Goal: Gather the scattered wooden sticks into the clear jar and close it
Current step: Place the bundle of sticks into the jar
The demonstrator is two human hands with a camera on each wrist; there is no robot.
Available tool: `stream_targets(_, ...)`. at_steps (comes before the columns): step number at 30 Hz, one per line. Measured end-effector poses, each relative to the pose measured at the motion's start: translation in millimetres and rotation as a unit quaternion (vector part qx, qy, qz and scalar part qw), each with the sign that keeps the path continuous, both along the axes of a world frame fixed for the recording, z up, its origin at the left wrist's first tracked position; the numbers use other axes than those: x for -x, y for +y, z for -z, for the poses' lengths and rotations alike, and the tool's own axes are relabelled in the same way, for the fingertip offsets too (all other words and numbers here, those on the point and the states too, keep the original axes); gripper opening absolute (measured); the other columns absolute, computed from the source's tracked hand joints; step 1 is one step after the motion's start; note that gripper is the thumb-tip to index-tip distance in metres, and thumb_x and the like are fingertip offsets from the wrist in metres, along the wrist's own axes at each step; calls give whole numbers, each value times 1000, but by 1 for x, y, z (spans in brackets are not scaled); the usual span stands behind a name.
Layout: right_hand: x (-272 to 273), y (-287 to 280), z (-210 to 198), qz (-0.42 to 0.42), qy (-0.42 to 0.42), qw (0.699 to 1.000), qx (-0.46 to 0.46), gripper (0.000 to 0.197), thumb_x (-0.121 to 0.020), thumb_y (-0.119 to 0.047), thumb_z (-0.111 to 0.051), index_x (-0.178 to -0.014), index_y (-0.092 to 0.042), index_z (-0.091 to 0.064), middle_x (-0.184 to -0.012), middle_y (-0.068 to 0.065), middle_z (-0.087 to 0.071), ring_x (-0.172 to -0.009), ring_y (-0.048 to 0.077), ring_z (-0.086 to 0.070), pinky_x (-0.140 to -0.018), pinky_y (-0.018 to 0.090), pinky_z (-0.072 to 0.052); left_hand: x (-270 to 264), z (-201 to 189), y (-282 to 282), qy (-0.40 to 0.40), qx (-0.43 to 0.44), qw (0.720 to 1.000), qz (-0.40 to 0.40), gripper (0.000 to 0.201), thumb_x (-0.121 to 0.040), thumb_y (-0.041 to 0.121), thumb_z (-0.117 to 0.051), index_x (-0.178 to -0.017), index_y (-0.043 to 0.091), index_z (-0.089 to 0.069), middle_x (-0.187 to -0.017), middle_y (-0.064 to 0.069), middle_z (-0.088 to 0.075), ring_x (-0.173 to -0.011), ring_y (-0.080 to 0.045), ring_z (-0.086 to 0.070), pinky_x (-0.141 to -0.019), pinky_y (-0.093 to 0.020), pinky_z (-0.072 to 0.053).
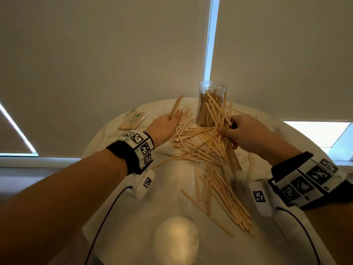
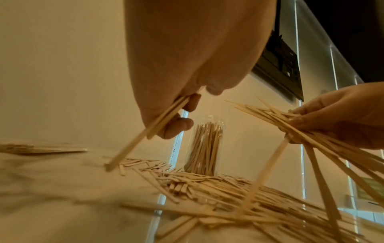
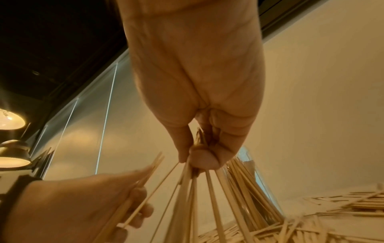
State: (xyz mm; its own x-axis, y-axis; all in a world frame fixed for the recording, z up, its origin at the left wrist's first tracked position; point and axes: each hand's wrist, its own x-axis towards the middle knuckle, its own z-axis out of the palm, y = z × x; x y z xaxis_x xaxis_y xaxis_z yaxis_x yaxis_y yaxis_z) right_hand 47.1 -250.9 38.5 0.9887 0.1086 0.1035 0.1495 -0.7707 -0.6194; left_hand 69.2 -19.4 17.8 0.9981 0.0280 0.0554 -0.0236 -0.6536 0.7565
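A: Where is the clear jar (image 1: 211,104) sitting, and how near is it to an edge?

B: It is standing upright near the far rim of the round bench (image 1: 118,207), just in front of the window blind (image 1: 95,64). It is open at the top and already holding many sticks on end.

A: How much open room is showing around it?

B: The scattered wooden sticks (image 1: 214,169) are lying from the jar's foot down the middle and toward the right side. The left part of the bench is showing bare surface, apart from a flat wrapped packet of sticks (image 1: 133,120) lying near the far left rim. A pale round lid (image 1: 175,240) is resting close to the near edge, well apart from the jar.

A: What is the left hand (image 1: 164,125) doing?

B: Its grip is closing narrowly on a couple of sticks (image 1: 175,107), thumb against curled fingers. In the left wrist view those sticks (image 2: 145,131) are slanting down, with their lower ends reaching the bench at the left fringe of the pile.

A: And the right hand (image 1: 246,132)?

B: Its grip is holding a loose, fanned bundle of sticks (image 1: 219,119), fingers wrapped round the middle of it. The bundle is spreading out above the pile, just beside the jar's right flank. From the right wrist view, the thumb and fingers (image 3: 204,159) are bunching tightly on the bundle's upper part. Whether the bundle's lower ends are touching the pile cannot be told, since they are blurring.
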Motion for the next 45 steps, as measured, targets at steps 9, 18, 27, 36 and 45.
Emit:
stream_targets(9, -24, 44, -5, -84, -10, 996, -25, 17, -101, -26, -55, -93, -16, -67, -77, -2, -73, -64, 9, -70, -58, 22, -53, -22, 1, -47, 18, 239, 967, 89, 83, -83, 79, -50, -104, 1, -69, -88, -15, -76, -73, -20, -76, -82, -44, -61)
stream_targets(18, -62, 64, 11, -127, 63, 982, -126, 16, -99, -8, -58, -113, -9, -65, -92, 9, -75, -77, 20, -75, -73, 33, -63, -65, 26, -39, -33, 350, 936, -22, 25, -91, 38, -57, -95, 15, -63, -81, -7, -70, -78, -32, -70, -79, -60, -59)
stream_targets(27, -75, 51, 8, -92, -22, 994, -59, 4, -90, -21, -73, -91, -25, -72, -85, -9, -74, -80, 5, -68, -74, 25, -52, -86, 23, -39, -125, 329, 935, -42, 32, -103, 44, -48, -95, 18, -64, -80, -4, -74, -74, -23, -74, -75, -44, -61)
stream_targets(36, -84, 21, -10, -56, -71, 980, -176, 6, -90, -17, -71, -95, -21, -72, -84, -4, -76, -79, 9, -72, -70, 26, -53, -93, 4, -56, -84, 443, 892, 28, 28, -105, 36, -48, -98, 9, -54, -68, -2, -62, -64, -19, -68, -79, -52, -61)
stream_targets(45, -76, 18, -19, -35, -135, 939, -314, 7, -94, -18, -67, -91, -19, -74, -67, -14, -73, -63, -1, -70, -55, 9, -51, -70, -5, -92, -129, 414, 897, 91, 36, -107, 37, -42, -118, 9, -60, -86, -7, -74, -71, -26, -73, -70, -49, -63)
